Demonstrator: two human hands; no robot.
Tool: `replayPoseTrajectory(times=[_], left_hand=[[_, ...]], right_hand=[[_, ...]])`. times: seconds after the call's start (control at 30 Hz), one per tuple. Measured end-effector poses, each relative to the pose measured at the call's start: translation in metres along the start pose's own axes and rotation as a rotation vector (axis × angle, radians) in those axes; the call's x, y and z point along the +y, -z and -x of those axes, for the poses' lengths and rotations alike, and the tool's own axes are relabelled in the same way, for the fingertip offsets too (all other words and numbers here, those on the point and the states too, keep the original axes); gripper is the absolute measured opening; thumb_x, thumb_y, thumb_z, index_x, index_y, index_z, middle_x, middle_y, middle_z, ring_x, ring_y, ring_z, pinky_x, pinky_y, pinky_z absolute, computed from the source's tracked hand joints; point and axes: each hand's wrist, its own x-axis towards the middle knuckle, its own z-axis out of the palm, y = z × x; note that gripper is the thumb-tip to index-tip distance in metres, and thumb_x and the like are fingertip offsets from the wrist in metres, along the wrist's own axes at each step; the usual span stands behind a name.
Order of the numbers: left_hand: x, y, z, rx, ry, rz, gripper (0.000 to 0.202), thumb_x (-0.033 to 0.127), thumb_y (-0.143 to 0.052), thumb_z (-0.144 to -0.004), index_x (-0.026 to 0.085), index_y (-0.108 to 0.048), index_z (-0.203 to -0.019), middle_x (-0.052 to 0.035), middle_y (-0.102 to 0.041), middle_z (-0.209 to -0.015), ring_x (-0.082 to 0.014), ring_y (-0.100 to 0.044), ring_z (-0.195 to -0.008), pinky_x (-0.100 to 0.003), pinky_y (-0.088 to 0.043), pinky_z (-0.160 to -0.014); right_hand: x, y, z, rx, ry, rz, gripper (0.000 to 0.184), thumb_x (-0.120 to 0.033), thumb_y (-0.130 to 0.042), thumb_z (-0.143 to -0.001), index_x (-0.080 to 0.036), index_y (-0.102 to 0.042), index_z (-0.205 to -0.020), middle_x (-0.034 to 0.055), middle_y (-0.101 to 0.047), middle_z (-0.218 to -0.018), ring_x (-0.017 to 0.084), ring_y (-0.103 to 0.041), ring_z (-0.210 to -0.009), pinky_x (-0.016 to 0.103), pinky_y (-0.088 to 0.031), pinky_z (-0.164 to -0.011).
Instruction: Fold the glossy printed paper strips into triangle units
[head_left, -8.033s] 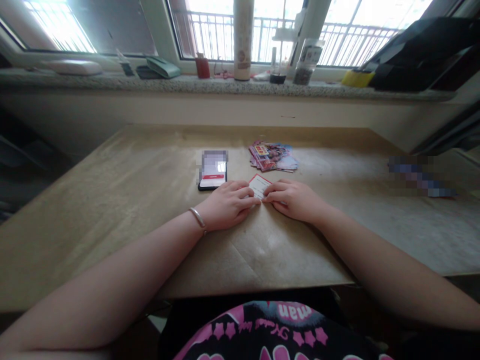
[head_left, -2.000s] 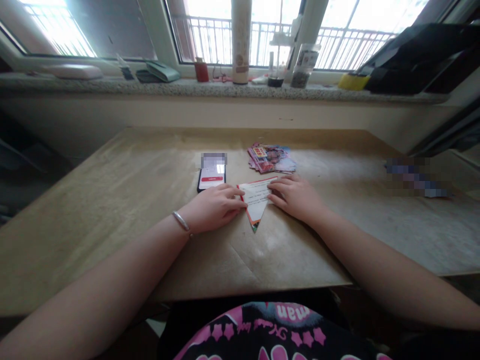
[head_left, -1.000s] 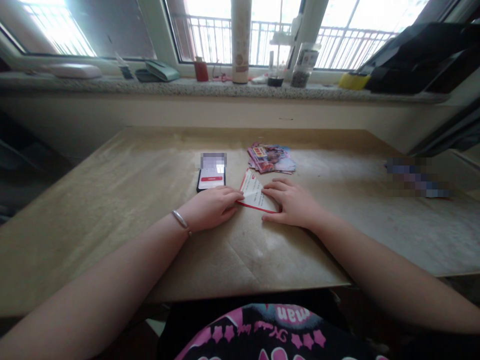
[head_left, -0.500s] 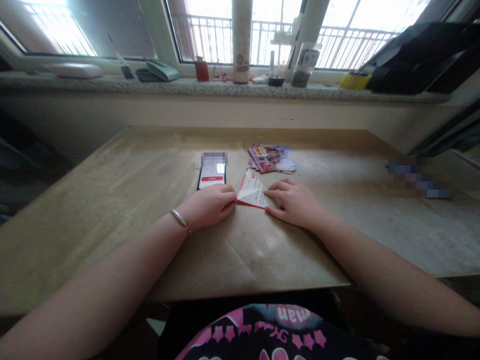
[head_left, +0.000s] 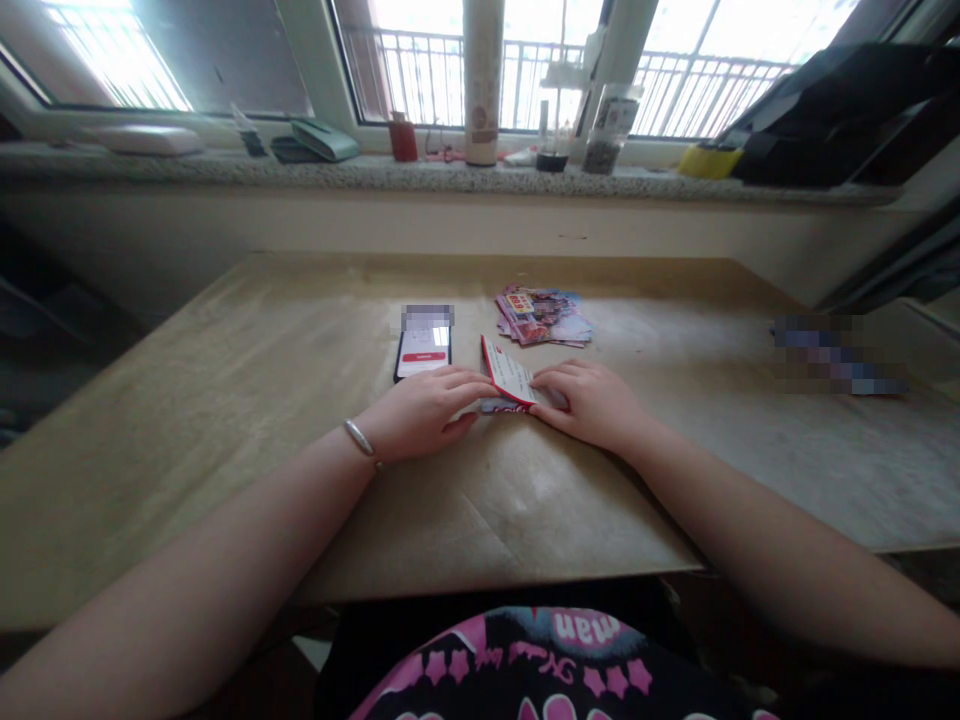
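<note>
The counter [head_left: 480, 520] gives the work a broad, firm base, and the fold is best pressed straight down against it rather than pinched in the air. Next in size come the two hands. The right hand [head_left: 589, 405] has its fingers bent and its thumb set a little apart, the tips on the paper's right part; whether it grips or only presses, I cannot tell. It would serve well as the anchor, holding the layers steady. The left hand [head_left: 431, 408] is loosely open, fingers stretched forward onto the paper's left part, thumb parted from them and closed on nothing that shows; it seems the better one to line up the edges and then run a fingertip along the crease, slowly and from one end to the other. The pile of printed sheets [head_left: 544, 317] lies beyond the work, near the right hand's fingers but not under them, and the phone [head_left: 425, 358] lies just past the left hand, so short strokes would suit that side. Smaller than these is the folded paper [head_left: 511, 378], flat or nearly so on the counter, between the two hands and touched by the fingertips of both. Its white, red-edged face is uppermost, slanting toward the right thumb, and the smallest part, a coloured strip [head_left: 504, 407], peeps out along the near edge
</note>
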Motion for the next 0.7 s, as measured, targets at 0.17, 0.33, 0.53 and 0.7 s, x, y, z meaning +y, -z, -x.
replayPoseTrajectory(times=[0.17,0.33,0.53,0.7], left_hand=[[-0.003,-0.003,0.001,-0.08,-0.053,-0.018,0.031,0.019,-0.051,-0.091,0.014,-0.063,-0.119,-0.0099,-0.065,-0.122,-0.0221,-0.061,-0.113,-0.037,-0.051,-0.099],[-0.004,-0.005,0.002,-0.155,-0.029,-0.028,0.031,0.022,-0.053,-0.091,0.018,-0.063,-0.12,-0.0074,-0.063,-0.127,-0.0223,-0.06,-0.115,-0.038,-0.05,-0.101],[-0.002,-0.006,0.001,-0.177,-0.005,-0.042,0.031,0.023,-0.053,-0.091,0.017,-0.062,-0.121,-0.0075,-0.063,-0.126,-0.0221,-0.059,-0.115,-0.036,-0.049,-0.101],[-0.001,-0.004,0.0,-0.194,0.001,-0.058,0.03,0.024,-0.052,-0.092,0.017,-0.062,-0.12,-0.0086,-0.063,-0.124,-0.0215,-0.06,-0.112,-0.035,-0.049,-0.099]], right_hand=[[-0.001,0.001,0.0,0.009,-0.019,-0.016,0.027,-0.039,-0.053,-0.09,-0.019,-0.071,-0.098,0.0075,-0.074,-0.102,0.024,-0.066,-0.096,0.035,-0.049,-0.085],[-0.004,0.004,0.001,0.052,-0.098,-0.042,0.02,-0.036,-0.056,-0.088,-0.023,-0.071,-0.088,0.0035,-0.073,-0.088,0.019,-0.066,-0.08,0.03,-0.045,-0.068],[-0.004,0.007,0.001,0.135,-0.363,-0.131,0.02,-0.037,-0.057,-0.086,-0.023,-0.069,-0.081,0.0011,-0.07,-0.073,0.015,-0.06,-0.063,0.026,-0.038,-0.056],[0.009,0.005,0.0,0.177,-0.544,-0.178,0.019,-0.039,-0.06,-0.082,-0.022,-0.066,-0.075,0.002,-0.07,-0.072,0.016,-0.06,-0.062,0.026,-0.036,-0.054]])
